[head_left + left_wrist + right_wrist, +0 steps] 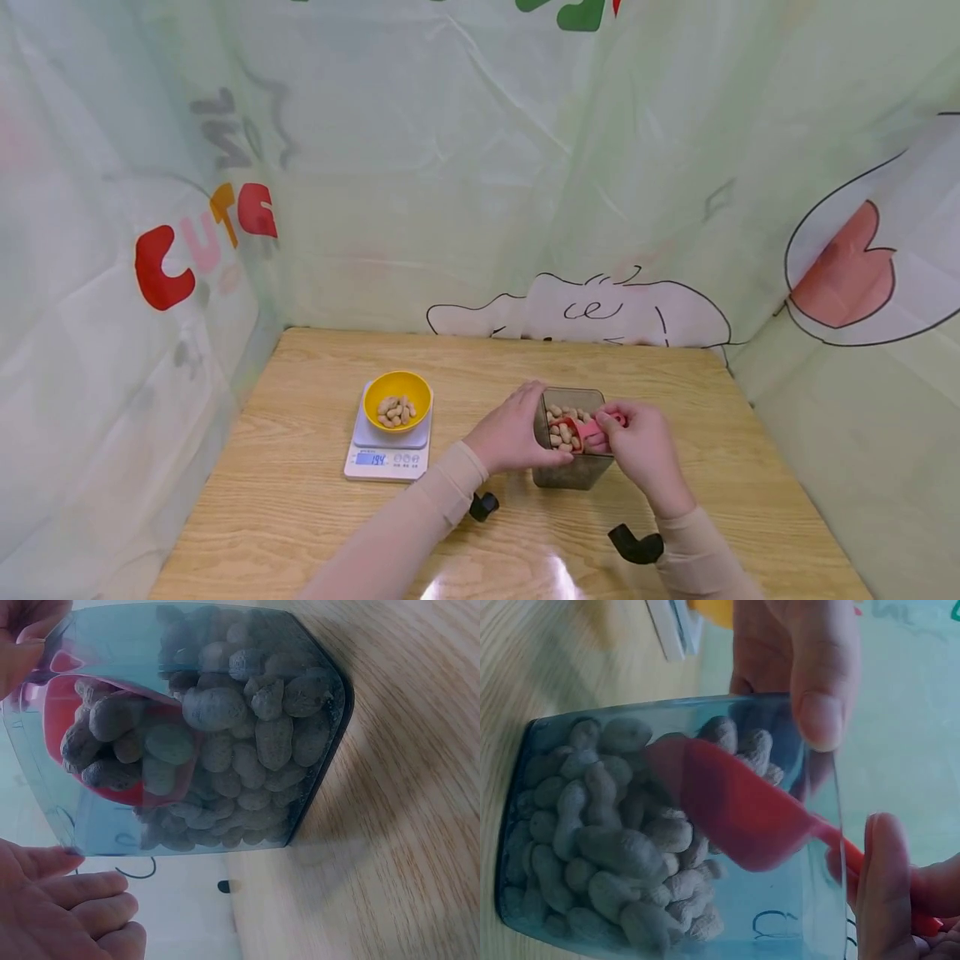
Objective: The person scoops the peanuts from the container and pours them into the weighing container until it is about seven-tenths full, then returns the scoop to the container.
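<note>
A clear, dark-tinted container point(573, 475) of unshelled peanuts point(274, 742) stands on the table. My left hand point(516, 433) grips it from the left, thumb at the near rim and fingers at the far side. With its thumb and fingers, my right hand point(643, 446) pinches the handle of a red scoop point(742, 810). The scoop's bowl is tilted inside the container, above and against the peanuts, and the left wrist view shows several peanuts in it. To the left, a yellow bowl point(375, 406) with several peanuts sits on a white kitchen scale point(387, 472).
The scale's lit display appears to read 194; a decimal point is too small to make out. Printed curtains point(420, 167) hang behind and on both sides of the wooden table point(300, 500). A black mount piece point(636, 546) sticks out near each wrist.
</note>
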Motion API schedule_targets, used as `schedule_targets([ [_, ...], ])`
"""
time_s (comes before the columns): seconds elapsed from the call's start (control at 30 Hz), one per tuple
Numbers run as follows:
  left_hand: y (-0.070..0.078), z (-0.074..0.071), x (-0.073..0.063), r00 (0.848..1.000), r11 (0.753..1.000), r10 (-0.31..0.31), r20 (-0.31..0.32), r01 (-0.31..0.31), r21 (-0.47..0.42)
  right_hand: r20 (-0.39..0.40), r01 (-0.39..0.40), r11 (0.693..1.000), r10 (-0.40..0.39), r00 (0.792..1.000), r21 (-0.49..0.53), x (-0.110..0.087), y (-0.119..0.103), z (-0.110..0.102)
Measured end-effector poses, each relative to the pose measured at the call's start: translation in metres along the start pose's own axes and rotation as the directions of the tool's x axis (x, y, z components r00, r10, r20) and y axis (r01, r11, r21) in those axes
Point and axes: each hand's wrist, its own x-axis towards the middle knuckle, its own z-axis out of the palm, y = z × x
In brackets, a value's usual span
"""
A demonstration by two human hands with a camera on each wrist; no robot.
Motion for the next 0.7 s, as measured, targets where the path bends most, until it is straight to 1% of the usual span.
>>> schedule_targets([
  [0.1, 0.000, 0.000, 0.000, 1.000, 1.000, 0.010, -0.002, -0.010, -0.009, -0.020, 0.018, 0.999, -0.019, 1.000, -0.049, -0.001, -0.001, 0.003],
  [0.17, 0.001, 0.000, 0.000, 1.000, 1.000, 0.011, -0.001, -0.011, -0.014, -0.022, 0.010, 0.999, -0.011, 1.000, -0.051, 0.000, -0.002, 0.004],
  [0.23, 0.001, -0.001, 0.000, 1.000, 1.000, 0.005, 0.001, -0.005, -0.017, -0.010, -0.019, 1.000, 0.019, 1.000, 0.002, 0.001, -0.001, 0.003],
  [0.3, 0.001, -0.001, 0.000, 1.000, 1.000, -0.005, 0.003, 0.005, -0.014, 0.011, -0.070, 0.994, 0.069, 0.998, 0.083, 0.003, 0.000, 0.001],
  [0.4, 0.001, -0.001, 0.000, 1.000, 1.000, -0.010, 0.008, 0.010, -0.007, 0.040, -0.156, 0.967, 0.151, 0.988, 0.202, 0.005, 0.004, -0.006],
  [0.47, 0.001, 0.000, 0.000, 1.000, 1.000, -0.012, 0.006, 0.012, -0.005, 0.055, -0.201, 0.951, 0.193, 0.980, 0.236, 0.005, 0.007, -0.012],
  [0.53, 0.001, 0.000, 0.001, 1.000, 1.000, -0.013, 0.006, 0.013, -0.005, 0.068, -0.227, 0.940, 0.217, 0.974, 0.255, 0.005, 0.009, -0.018],
  [0.63, 0.001, 0.002, 0.001, 1.000, 1.000, -0.019, 0.002, 0.019, -0.005, 0.087, -0.249, 0.927, 0.233, 0.969, 0.281, 0.005, 0.010, -0.024],
  [0.7, 0.001, 0.002, 0.001, 1.000, 1.000, -0.021, 0.003, 0.021, -0.004, 0.083, -0.241, 0.927, 0.226, 0.971, 0.288, 0.004, 0.010, -0.025],
])
